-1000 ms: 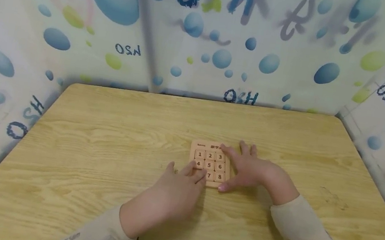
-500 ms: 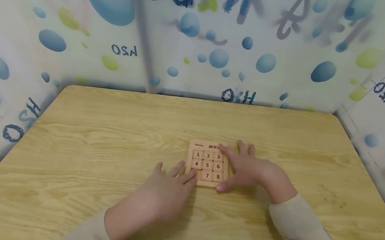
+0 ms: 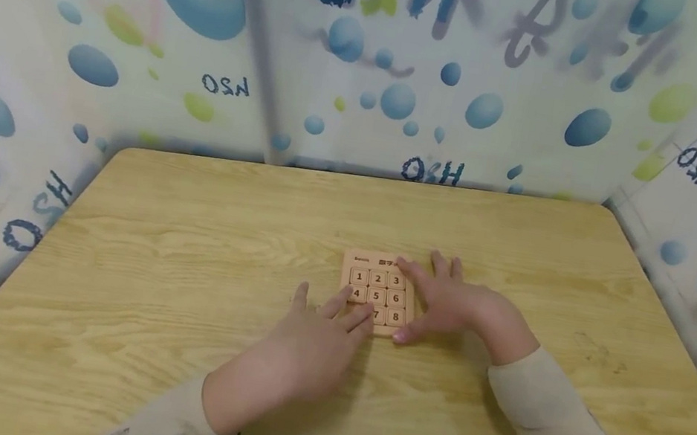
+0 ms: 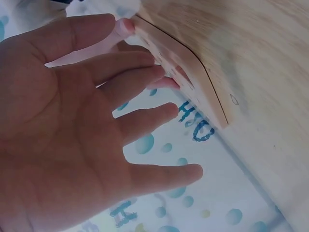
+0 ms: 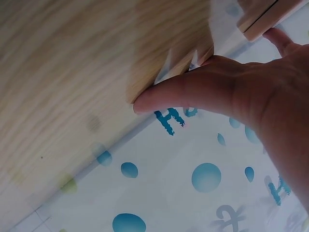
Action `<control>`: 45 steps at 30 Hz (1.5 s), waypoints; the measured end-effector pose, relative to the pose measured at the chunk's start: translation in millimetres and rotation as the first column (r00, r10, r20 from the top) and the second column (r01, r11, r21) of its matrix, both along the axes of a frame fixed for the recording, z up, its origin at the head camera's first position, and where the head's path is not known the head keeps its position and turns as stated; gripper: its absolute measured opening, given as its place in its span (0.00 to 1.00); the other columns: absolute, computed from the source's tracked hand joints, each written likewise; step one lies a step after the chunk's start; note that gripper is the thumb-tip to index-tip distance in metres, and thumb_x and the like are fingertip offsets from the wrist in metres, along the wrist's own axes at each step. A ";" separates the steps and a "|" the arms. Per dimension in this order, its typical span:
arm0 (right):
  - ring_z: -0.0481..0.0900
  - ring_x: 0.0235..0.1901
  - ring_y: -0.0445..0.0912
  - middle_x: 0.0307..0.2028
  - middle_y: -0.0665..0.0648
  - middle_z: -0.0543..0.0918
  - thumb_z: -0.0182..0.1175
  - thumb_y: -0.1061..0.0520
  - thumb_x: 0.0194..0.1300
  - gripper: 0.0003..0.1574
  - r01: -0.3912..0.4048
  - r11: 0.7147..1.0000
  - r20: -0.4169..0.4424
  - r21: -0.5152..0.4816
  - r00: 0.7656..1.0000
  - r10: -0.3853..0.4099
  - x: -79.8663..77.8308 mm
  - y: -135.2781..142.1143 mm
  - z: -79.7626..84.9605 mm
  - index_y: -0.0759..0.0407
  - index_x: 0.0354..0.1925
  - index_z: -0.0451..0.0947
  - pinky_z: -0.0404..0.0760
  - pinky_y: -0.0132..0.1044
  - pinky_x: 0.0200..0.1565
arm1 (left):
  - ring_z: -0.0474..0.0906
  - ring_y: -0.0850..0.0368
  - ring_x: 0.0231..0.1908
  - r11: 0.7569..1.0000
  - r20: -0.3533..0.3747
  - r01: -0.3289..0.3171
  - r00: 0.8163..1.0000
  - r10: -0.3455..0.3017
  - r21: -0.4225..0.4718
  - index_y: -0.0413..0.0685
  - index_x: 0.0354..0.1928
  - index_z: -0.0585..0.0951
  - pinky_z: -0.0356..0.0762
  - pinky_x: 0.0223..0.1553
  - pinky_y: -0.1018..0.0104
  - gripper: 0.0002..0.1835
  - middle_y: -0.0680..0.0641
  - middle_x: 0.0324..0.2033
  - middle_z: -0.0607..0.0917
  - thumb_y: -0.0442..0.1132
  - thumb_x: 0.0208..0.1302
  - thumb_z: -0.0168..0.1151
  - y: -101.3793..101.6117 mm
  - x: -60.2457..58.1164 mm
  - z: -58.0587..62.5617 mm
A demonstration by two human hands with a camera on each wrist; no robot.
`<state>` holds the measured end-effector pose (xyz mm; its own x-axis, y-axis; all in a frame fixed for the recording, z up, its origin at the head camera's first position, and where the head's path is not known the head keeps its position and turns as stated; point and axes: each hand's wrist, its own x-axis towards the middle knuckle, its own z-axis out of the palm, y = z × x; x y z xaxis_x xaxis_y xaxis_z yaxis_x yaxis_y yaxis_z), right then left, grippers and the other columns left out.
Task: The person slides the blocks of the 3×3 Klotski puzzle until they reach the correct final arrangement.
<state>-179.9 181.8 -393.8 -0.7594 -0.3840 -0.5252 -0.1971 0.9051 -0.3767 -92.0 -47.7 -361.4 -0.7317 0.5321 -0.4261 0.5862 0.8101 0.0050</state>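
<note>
A pale wooden number sliding puzzle [image 3: 376, 296] lies flat on the table. Its rows show 1 2 3, then 4 5 6, with 7 and 8 at the lower right. My right hand [image 3: 453, 307] holds the board by its right side, thumb at the bottom corner and index finger at the top. Spread over the lower left of the puzzle is my left hand [image 3: 315, 348], fingers extended, with fingertips over the 4 and beside the 7; it hides the lower-left slot. The left wrist view shows this left hand [image 4: 82, 121] palm on, near the board's edge [image 4: 198, 72].
The wooden table [image 3: 205, 226] reaches back to a white wall [image 3: 523, 41] printed with blue and green drops and lettering. Similar side walls stand at left and right. Light sleeves cover both forearms.
My left hand drew back to the left, baring the lower-left slot, then came right again over the tiles. The right hand keeps its place on the board; the tile order looks the same.
</note>
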 end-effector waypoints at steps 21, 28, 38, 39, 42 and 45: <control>0.25 0.79 0.83 0.83 0.77 0.28 0.74 0.23 0.55 0.80 -0.008 1.000 -0.004 0.010 1.000 0.008 1.0 1.1 1.3 0.39 0.88 0.37 0.44 0.91 0.67 | 0.48 0.47 0.86 0.999 -0.011 -0.021 1.000 0.021 -0.037 0.58 0.82 0.65 0.48 0.76 0.18 0.35 0.58 0.84 0.58 0.48 0.75 0.60 -3.1 3.2 -3.2; 0.25 0.79 0.83 0.83 0.77 0.28 0.74 0.23 0.55 0.80 -0.003 1.000 0.005 0.008 1.000 0.003 2.1 1.5 -0.1 0.38 0.88 0.37 0.44 0.91 0.66 | 0.48 0.47 0.86 0.997 0.009 -0.065 0.998 0.066 -0.033 0.59 0.82 0.66 0.46 0.76 0.17 0.38 0.60 0.84 0.59 0.46 0.72 0.64 -13.0 3.7 -0.7; 0.24 0.79 0.83 0.83 0.77 0.27 0.75 0.24 0.55 0.80 -0.004 1.000 0.007 0.006 1.000 0.004 1.7 1.7 -0.8 0.38 0.88 0.36 0.42 0.91 0.67 | 0.49 0.46 0.86 0.994 0.025 -0.106 0.994 0.106 0.017 0.58 0.81 0.67 0.44 0.77 0.18 0.31 0.59 0.83 0.61 0.48 0.80 0.55 -17.7 5.5 3.4; 0.24 0.79 0.82 0.83 0.77 0.27 0.75 0.24 0.55 0.80 -0.001 1.000 0.010 0.006 1.000 0.001 1.9 1.5 -0.9 0.38 0.88 0.36 0.42 0.90 0.67 | 0.48 0.46 0.86 0.995 0.022 -0.103 0.994 0.102 0.016 0.58 0.81 0.67 0.44 0.77 0.18 0.31 0.59 0.83 0.61 0.48 0.80 0.55 -17.6 5.6 3.5; 0.25 0.79 0.83 0.83 0.77 0.27 0.75 0.24 0.55 0.80 -0.001 1.000 0.008 0.001 1.000 0.001 1.9 1.6 -1.2 0.38 0.88 0.37 0.43 0.90 0.67 | 0.47 0.46 0.86 0.995 0.017 -0.101 0.995 0.100 0.014 0.58 0.82 0.67 0.45 0.77 0.18 0.31 0.59 0.84 0.60 0.48 0.80 0.54 -17.1 5.6 2.3; 0.25 0.79 0.83 0.83 0.77 0.28 0.75 0.24 0.55 0.80 -0.004 1.000 0.004 0.001 1.000 0.004 1.6 1.5 -1.5 0.39 0.88 0.37 0.44 0.90 0.67 | 0.47 0.45 0.86 0.994 0.008 -0.106 0.994 0.105 0.018 0.58 0.82 0.66 0.45 0.77 0.18 0.31 0.58 0.84 0.60 0.48 0.81 0.54 -16.8 5.3 1.2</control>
